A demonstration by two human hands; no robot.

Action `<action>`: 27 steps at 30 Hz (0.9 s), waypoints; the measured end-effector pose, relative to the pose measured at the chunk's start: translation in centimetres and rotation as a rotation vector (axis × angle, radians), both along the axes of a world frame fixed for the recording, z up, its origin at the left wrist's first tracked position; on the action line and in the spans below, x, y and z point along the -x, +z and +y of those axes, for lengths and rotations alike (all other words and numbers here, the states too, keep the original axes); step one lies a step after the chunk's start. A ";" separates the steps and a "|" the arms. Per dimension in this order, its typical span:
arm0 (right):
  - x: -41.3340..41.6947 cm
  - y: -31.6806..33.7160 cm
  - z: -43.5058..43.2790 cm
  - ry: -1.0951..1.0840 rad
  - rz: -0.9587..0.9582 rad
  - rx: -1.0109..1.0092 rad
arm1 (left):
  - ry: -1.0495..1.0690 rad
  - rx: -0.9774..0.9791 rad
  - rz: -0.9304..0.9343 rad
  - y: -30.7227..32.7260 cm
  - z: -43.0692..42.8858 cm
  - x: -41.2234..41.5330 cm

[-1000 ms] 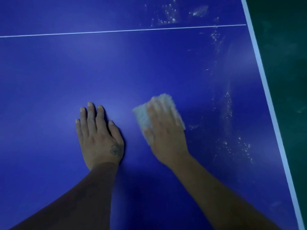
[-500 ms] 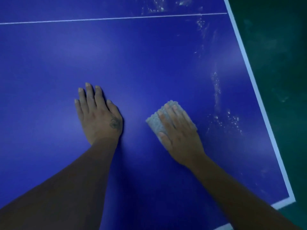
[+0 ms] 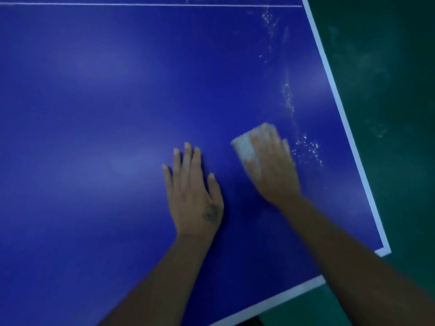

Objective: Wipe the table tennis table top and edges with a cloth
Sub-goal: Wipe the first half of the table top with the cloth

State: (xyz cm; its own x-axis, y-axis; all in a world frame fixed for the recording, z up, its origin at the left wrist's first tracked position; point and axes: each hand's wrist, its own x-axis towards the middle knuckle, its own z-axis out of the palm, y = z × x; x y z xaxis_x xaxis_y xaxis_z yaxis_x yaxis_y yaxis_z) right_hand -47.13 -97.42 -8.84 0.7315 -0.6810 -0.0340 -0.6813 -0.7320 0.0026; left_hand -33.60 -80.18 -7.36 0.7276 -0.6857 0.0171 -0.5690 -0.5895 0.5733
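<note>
The big blue counter (image 3: 94,114) fills most of the view, and a thin white line (image 3: 141,4) runs across it by the far edge. Near the middle, a bit toward the near edge, the left grip (image 3: 194,196) lies flat on the blue top. It is a bare hand with its fingers straight, spread a little and holding nothing. It has a small dark mark (image 3: 209,214) on its back. Just beside it, toward the right edge, the right grip (image 3: 273,168) presses down on a pale cloth (image 3: 243,144). This hand is blurry, but its fingers look flat on top of the cloth, not wrapped round it. The cloth lies on the counter under those fingers and sticks out on the left side. White specks (image 3: 306,147) lie just to the right of the cloth, and more trail toward the far right corner. A white stripe (image 3: 341,107) runs along the right edge down to the near right corner. Past it is a dark green floor (image 3: 388,90).
</note>
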 end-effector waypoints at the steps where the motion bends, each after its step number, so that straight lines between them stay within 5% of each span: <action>1: 0.2 0.5 -2.2 -0.122 -0.004 -0.017 | -0.021 -0.068 0.008 -0.3 0.2 1.3; 4: 0.5 1.1 -3.4 -0.319 -0.063 -0.051 | -0.117 -0.232 -0.097 -1.5 0.9 3.4; 8: 2.2 -0.4 5.1 0.022 -0.049 -0.046 | -0.105 -0.263 -0.130 -2.1 1.0 3.6; 11: 4.7 -0.6 3.1 0.124 -0.028 -0.035 | -0.099 -0.278 -0.157 -2.0 0.7 3.8; 16: 4.9 1.0 -5.4 -0.212 -0.031 -0.054 | -0.083 -0.278 -0.193 -2.1 0.3 3.9; 23: 10.7 -0.5 5.0 0.275 -0.068 -0.099 | -0.062 -0.218 -0.236 -1.8 0.1 4.1; 27: 11.7 0.7 -2.9 -0.037 -0.040 -0.078 | -0.052 -0.207 -0.281 -2.5 0.3 4.1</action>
State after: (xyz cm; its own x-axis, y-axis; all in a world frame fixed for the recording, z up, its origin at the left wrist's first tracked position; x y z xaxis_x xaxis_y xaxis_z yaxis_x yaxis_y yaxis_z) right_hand -58.83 -100.37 -8.16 0.7075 -0.7042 -0.0595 -0.7065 -0.7030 -0.0813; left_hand -37.73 -79.90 -9.89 0.6785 -0.7314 0.0681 -0.7196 -0.6432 0.2615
